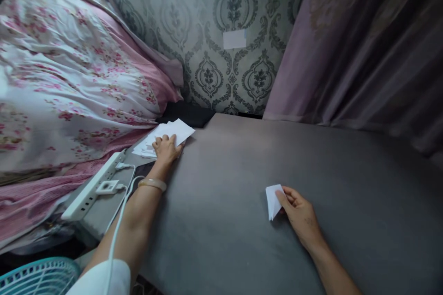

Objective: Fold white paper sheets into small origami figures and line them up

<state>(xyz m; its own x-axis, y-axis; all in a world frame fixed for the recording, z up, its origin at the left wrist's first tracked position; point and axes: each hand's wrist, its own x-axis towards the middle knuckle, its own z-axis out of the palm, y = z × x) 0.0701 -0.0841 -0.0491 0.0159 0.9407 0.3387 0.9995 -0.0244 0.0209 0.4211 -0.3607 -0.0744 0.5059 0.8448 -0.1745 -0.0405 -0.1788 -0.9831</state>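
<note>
White cloth sleeve (95, 281) lies nearest — right hand (300, 216) pinches layered, tapering paper (272, 200).

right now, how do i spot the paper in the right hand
Start at the grey table, then find the right hand. It pinches a layered white paper, smaller than the white sheets piled under the left hand and well apart from them.

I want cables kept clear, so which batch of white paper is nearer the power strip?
The spread pile under your left hand, just past the power strip; the smaller bundle, in your right hand, is farther across the table.
</note>
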